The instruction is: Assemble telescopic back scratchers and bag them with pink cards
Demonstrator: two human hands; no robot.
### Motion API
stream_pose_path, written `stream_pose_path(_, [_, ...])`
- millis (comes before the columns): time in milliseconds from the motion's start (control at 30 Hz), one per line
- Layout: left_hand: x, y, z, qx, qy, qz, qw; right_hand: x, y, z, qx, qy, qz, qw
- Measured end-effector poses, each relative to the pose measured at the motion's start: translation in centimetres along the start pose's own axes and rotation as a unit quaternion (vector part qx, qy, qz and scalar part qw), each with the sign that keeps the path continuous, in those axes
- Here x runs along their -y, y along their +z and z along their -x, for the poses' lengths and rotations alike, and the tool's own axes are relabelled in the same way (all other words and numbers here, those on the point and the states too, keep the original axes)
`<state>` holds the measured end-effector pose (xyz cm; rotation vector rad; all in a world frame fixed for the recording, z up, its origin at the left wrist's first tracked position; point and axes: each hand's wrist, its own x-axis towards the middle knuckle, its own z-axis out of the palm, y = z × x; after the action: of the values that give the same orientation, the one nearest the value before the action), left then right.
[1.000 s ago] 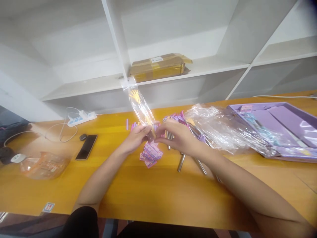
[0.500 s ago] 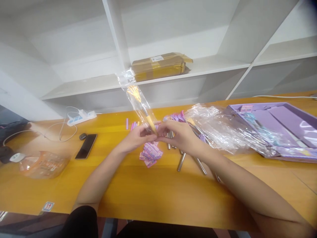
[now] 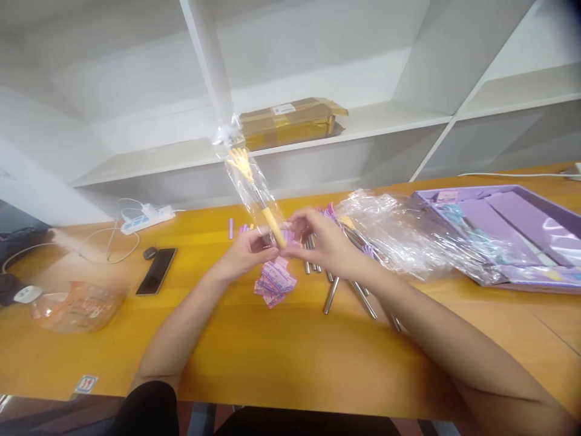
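Observation:
A clear plastic bag [image 3: 233, 175] with a yellow hand-shaped back scratcher [image 3: 272, 226] inside tilts up and to the left above the table. My left hand [image 3: 245, 251] is closed on the bag near the scratcher's yellow handle. Closed on the bag's lower end, at the right of the handle, is my right hand [image 3: 322, 239]. Pink and purple cards [image 3: 274, 283] lie in a loose pile just below my hands. Behind and beside my right hand are several metal rods [image 3: 331, 295] and scratchers with purple and yellow heads, partly hidden.
Crumpled clear bags [image 3: 399, 236] lie right of my hands, against a purple box [image 3: 521, 227]. A phone [image 3: 157, 271], power strip [image 3: 147, 219] and orange-labelled bottle [image 3: 75, 306] stand left. A taped carton [image 3: 290, 124] rests on the shelf behind.
The bagged scratcher has shifted slightly left. My right fingers have moved up and sit a little farther from the handle's end. The whole view has shifted slightly.

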<state>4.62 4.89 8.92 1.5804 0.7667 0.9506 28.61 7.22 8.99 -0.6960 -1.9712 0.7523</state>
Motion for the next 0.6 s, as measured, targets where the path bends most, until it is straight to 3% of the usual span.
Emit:
stream_pose_path(100, [0.3,0.2,-0.2,0.0,0.009,0.034,0.999,-0.3,0.4,-0.1,0.058,0.089,-0.067,0.992])
stream_pose_path(233, [0.0,0.7,-0.3,-0.007,0.01,0.048,0.999,0.1,0.8,-0.2,0.128,0.094,-0.062,0.985])
stream_pose_path(433, [-1.1,1.6,-0.4,-0.024,-0.005,-0.017,1.0,0.3,1.0,-0.1,0.093,0.058,-0.045,0.993])
stream_pose_path(600, [-0.8,1.8,-0.2,-0.032,0.003,-0.016,0.999,-0.2,1.1,0.0,0.09,0.036,-0.006,0.995])
